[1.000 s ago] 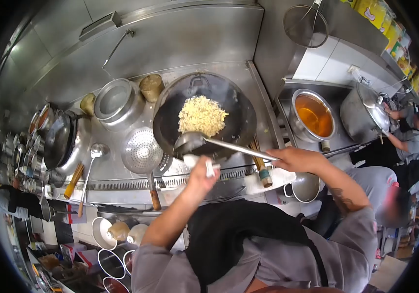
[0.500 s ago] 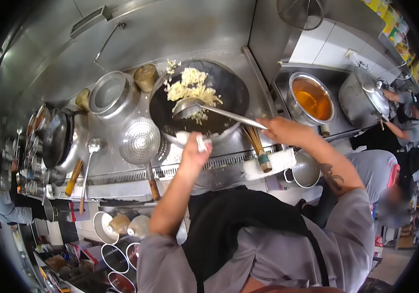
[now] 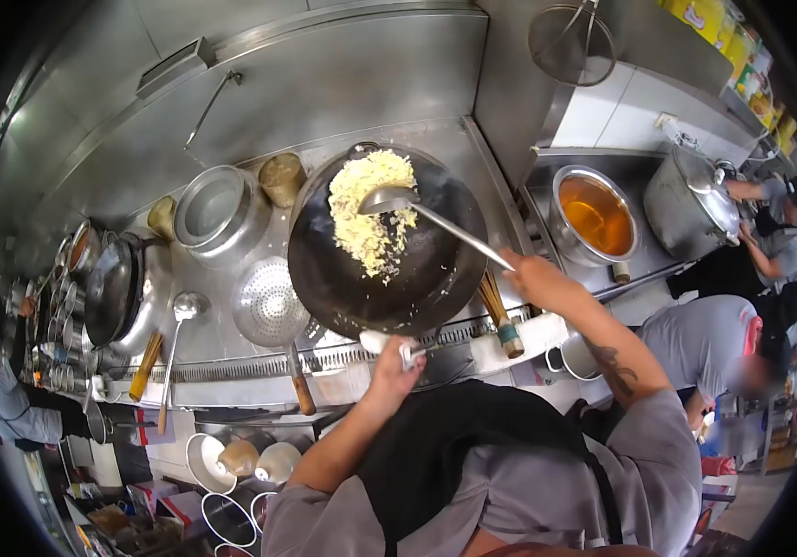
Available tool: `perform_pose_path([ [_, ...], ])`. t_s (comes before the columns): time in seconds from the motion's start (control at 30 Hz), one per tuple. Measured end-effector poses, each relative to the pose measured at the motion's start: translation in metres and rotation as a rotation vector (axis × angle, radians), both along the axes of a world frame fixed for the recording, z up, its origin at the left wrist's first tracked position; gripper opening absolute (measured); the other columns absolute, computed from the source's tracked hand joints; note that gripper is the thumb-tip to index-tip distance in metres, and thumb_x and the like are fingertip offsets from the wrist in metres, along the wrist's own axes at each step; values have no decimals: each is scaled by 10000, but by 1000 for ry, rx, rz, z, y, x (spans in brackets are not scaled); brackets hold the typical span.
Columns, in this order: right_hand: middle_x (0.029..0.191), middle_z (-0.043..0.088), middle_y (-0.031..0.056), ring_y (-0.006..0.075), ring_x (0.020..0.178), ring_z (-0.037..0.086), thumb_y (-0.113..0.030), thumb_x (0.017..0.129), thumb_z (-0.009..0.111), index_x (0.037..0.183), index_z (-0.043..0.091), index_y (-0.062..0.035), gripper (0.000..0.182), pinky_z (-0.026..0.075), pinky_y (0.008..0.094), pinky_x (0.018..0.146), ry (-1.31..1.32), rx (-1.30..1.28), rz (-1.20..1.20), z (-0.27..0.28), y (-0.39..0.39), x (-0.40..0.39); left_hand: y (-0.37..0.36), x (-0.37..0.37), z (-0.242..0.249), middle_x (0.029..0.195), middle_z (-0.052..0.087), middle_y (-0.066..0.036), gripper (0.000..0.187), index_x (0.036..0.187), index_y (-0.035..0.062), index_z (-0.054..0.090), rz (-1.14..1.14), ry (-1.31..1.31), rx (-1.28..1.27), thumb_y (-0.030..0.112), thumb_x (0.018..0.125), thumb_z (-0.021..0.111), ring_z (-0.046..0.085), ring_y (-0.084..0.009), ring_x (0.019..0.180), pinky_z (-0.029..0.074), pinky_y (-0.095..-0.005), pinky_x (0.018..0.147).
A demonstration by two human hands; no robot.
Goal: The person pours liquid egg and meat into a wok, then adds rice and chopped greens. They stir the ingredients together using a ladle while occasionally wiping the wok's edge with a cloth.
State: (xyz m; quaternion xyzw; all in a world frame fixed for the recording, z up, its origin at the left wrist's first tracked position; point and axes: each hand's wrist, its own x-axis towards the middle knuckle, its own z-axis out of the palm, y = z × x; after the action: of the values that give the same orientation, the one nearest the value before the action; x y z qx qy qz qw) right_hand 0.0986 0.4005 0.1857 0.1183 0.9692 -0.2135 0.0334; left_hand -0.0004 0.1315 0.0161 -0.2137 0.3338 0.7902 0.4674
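Over the burner, the wok [image 3: 389, 246] now tilts toward the person, its rice [image 3: 369, 209] landed on the far wall; left hand [image 3: 396, 357] grips its cloth-wrapped handle, right hand [image 3: 533, 278] grips the ladle [image 3: 398, 200], both clenched.

I can't read any text, label, brand or number from here. The yellow packages [image 3: 737, 46] on the far right shelf carry printing, but it is too small and blurred for me to make out, and nothing else shows writing.
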Motion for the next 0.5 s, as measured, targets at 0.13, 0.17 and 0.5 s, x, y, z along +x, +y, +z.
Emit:
perform_pose_path([
  [0.13, 913, 612, 299, 432, 889, 603, -158, 899, 523, 1261, 457, 75, 435, 478, 462, 813, 180, 16, -11, -35, 42, 1, 33, -92, -3, 664, 532, -25, 89, 785, 128, 529, 76, 44, 40, 178, 851, 561, 509, -152, 548, 409, -264, 425],
  [0.17, 930, 619, 293, 446, 897, 592, -194, 905, 535, 1265, 461, 60, 447, 482, 467, 807, 142, 25, -96, -45, 46, -11, 41, -109, -26, 674, 538, -26, 79, 794, 123, 527, 71, 101, 92, 173, 846, 561, 511, -154, 552, 397, -266, 420],
  [0.5, 629, 473, -2, 68, 400, 436, -184, 945, 503, 1223, 515, -66, 302, 365, 239, 348, -130, -831, -249, -80, -29, -87, 57, -118, -11, 657, 542, -18, 85, 808, 160, 534, 65, -6, 9, 207, 810, 605, 517, -173, 580, 413, -296, 455],
])
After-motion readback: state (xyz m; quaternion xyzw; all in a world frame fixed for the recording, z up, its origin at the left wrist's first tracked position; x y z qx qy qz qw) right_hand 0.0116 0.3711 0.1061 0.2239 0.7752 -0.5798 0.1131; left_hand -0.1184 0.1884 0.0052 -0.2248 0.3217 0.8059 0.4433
